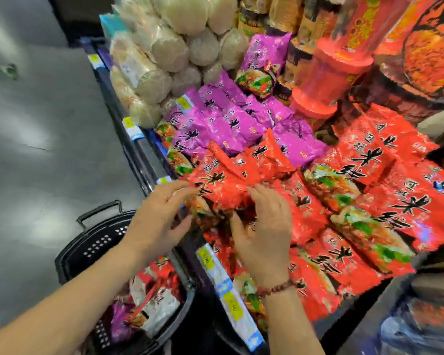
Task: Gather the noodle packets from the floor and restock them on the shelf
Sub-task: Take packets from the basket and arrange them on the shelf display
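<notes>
Several red noodle packets lie stacked on the shelf, with purple noodle packets behind them. A few red packets stand loosely at the shelf's front edge. My left hand touches their left side with relaxed, spread fingers. My right hand, wearing a bead bracelet, presses on them from the right, fingers fairly straight and thumb tucked against a packet. Below, a black basket on the floor holds more red, white and purple packets.
Clear bags of pale round noodle cakes pile up at the shelf's back left. Red tubs and dark noodle cups stand at the back right. Price tags line the shelf edge. Grey floor spreads to the left.
</notes>
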`<state>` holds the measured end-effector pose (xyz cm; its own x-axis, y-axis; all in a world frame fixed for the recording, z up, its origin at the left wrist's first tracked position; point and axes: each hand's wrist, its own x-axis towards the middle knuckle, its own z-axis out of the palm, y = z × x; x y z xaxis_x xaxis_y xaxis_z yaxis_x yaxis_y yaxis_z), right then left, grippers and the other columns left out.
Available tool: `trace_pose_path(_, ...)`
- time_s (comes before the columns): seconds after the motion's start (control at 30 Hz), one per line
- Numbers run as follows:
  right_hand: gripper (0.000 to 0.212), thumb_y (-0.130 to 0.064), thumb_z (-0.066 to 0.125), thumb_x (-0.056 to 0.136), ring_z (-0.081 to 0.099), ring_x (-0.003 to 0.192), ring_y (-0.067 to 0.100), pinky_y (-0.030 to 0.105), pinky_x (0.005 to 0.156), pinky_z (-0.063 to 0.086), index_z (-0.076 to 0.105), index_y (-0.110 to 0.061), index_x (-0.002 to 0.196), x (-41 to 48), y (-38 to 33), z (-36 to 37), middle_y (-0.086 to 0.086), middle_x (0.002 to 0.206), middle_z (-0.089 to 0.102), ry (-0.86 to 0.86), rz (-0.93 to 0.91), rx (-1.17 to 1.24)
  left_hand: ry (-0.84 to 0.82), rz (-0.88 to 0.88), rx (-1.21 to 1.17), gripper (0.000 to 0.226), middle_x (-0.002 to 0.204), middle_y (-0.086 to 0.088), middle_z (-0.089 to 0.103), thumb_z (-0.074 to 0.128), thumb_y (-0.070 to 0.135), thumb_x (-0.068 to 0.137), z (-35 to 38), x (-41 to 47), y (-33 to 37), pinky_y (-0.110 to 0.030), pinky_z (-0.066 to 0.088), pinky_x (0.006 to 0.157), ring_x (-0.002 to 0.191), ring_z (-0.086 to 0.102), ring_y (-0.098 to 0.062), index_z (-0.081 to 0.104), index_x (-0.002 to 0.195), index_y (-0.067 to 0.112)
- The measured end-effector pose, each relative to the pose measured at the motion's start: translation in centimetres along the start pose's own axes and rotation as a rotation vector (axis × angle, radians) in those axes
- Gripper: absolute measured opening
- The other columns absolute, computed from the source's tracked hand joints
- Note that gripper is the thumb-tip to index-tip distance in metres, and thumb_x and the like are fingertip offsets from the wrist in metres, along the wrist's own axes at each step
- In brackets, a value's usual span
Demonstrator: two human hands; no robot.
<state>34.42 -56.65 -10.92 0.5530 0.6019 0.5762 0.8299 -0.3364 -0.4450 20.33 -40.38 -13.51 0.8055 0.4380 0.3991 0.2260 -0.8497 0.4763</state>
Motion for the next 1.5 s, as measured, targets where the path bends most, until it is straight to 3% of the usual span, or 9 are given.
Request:
trace_pose_path(0.37, 0.048, -0.034, 0.057, 0.08, 0.054, 0.117, 0.031, 0.043, 0.101, 0.039, 0.061, -0.008, 0.121, -3.4, -9.8, 12.5, 0.009, 0.127, 0.059, -0.449, -0.163, 0.198, 0.03, -0.64, 0.129, 0.057, 0.13, -0.007, 0.052, 0.052, 0.041, 0.081, -5.4, -16.4, -9.5, -0.036, 0.039, 0.103, 0.121, 0.047, -0.025, 0.058, 0.128, 0.01)
trace_pose_path(0.63, 0.047, -0.021, 0.074, 0.078, 0.054, 0.118, 0.03, 0.042, 0.102, 0.043, 0.06, -0.01, 0.122, -10.5, -8.4, 23.1, 0.008, 0.124, 0.061, -0.823, -0.096, 0.14, -0.011, -0.959, 0.121, 0.056, 0.131, -0.006, 0.052, 0.068, 0.03, 0.078, -0.3, -26.4, -14.9, -0.039, 0.042, 0.099, 0.122, 0.043, -0.023, 0.057, 0.13, 0.011)
trace_pose_path(0.77, 0.046, -0.016, 0.072, 0.077, 0.052, 0.115, 0.027, 0.033, 0.099, 0.038, 0.06, -0.016, 0.121, -15.5, -5.6, 28.7, 0.002, 0.12, 0.062, -1.001, 0.052, 0.094, -0.077, -1.059, 0.051, 0.058, 0.128, -0.008, 0.054, 0.055, 0.039, 0.077, 5.0, -30.4, -17.9, -0.041, 0.046, 0.098, 0.117, 0.05, -0.028, 0.059, 0.127, 0.01)
trace_pose_path(0.93, 0.048, -0.016, 0.071, 0.081, 0.046, 0.121, 0.03, 0.035, 0.098, 0.037, 0.057, -0.011, 0.127, -21.5, -2.7, 36.4, 0.01, 0.123, 0.058, -1.192, 0.254, 0.046, -0.136, -1.137, 0.006, 0.059, 0.135, -0.01, 0.049, 0.071, 0.023, 0.079, 11.6, -34.6, -21.5, -0.038, 0.039, 0.104, 0.125, 0.045, -0.03, 0.054, 0.133, 0.009)
trace_pose_path(1.13, 0.056, -0.027, 0.073, 0.08, 0.052, 0.119, 0.029, 0.037, 0.099, 0.043, 0.054, -0.006, 0.128, -27.4, 0.3, 45.6, 0.01, 0.126, 0.056, -1.353, 0.41, 0.017, -0.178, -1.102, -0.033, 0.061, 0.129, -0.015, 0.054, 0.065, 0.032, 0.072, 16.8, -38.7, -25.5, -0.046, 0.048, 0.097, 0.119, 0.051, -0.035, 0.057, 0.128, 0.008)
trace_pose_path(1.27, 0.059, -0.047, 0.073, 0.075, 0.057, 0.109, 0.031, 0.041, 0.089, 0.048, 0.055, -0.009, 0.116, -30.4, 1.1, 48.6, 0.01, 0.115, 0.06, -1.355, 0.363, -0.275, -0.186, -1.042, -0.021, 0.063, 0.129, -0.015, 0.054, 0.079, 0.019, 0.07, 18.2, -40.5, -26.5, -0.045, 0.049, 0.093, 0.119, 0.051, -0.035, 0.057, 0.128, 0.009)
trace_pose_path(1.33, 0.045, -0.041, 0.067, 0.084, 0.058, 0.108, 0.031, 0.038, 0.09, 0.04, 0.053, -0.011, 0.115, -30.9, 0.6, 48.9, 0.01, 0.114, 0.062, -1.333, 0.28, -0.421, -0.181, -1.005, -0.018, 0.062, 0.129, -0.015, 0.054, 0.079, 0.017, 0.071, 18.5, -40.9, -26.6, -0.043, 0.047, 0.094, 0.119, 0.051, -0.035, 0.057, 0.128, 0.008)
trace_pose_path(1.4, 0.021, -0.023, 0.058, 0.089, 0.06, 0.099, 0.033, 0.036, 0.081, 0.035, 0.054, -0.013, 0.107, -31.2, -0.1, 48.6, 0.011, 0.102, 0.066, -1.249, 0.274, -0.394, -0.181, -0.994, -0.018, 0.062, 0.131, -0.015, 0.053, 0.078, 0.017, 0.072, 18.3, -40.9, -26.5, -0.042, 0.046, 0.096, 0.121, 0.05, -0.035, 0.056, 0.129, 0.008)
trace_pose_path(1.5, 0.015, -0.013, 0.057, 0.086, 0.059, 0.087, 0.036, 0.037, 0.072, 0.041, 0.058, -0.014, 0.1, -31.3, -1.4, 47.0, 0.009, 0.082, 0.066, -1.024, 0.342, -0.137, -0.202, -0.977, -0.044, 0.072, 0.139, -0.014, 0.048, 0.08, 0.016, 0.07, 18.0, -40.6, -26.3, -0.044, 0.044, 0.101, 0.127, 0.046, -0.034, 0.051, 0.136, 0.01)
